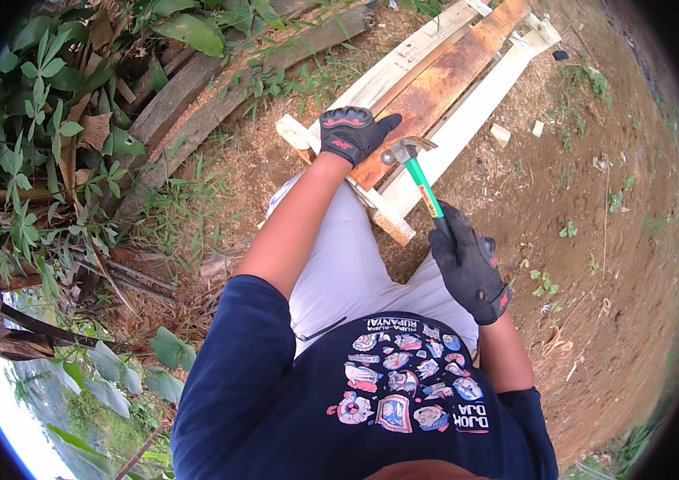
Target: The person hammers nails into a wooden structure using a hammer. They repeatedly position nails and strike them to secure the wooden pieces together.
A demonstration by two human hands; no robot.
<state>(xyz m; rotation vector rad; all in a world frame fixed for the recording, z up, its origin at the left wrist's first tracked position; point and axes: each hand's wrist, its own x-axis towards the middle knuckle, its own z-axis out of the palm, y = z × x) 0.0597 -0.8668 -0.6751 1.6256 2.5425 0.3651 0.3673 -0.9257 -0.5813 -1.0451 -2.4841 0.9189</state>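
Observation:
A long wooden frame, with a rust-brown board (427, 96) between two pale planks, stretches away from my knees. My left hand (349, 134), in a black glove with red marks, rests at its near end. The fingers curl down over the left pale plank (403, 60), and the thumb points right across the brown board. The fingertips are hidden. My right hand (467, 260), gloved alike, wraps round the dark grip of a claw hammer (422, 186) with a green handle. The hammer's metal head hangs over the frame, just right of my left thumb. A pale crosspiece (391, 224) closes the near end.
Weathered timbers (187, 120) lie on the ground at the left, beside dense leafy plants (59, 104). Small wood offcuts (500, 134) and sawdust are scattered on brown soil (595, 264) to the right. My legs (339, 264) are up against the frame's near end.

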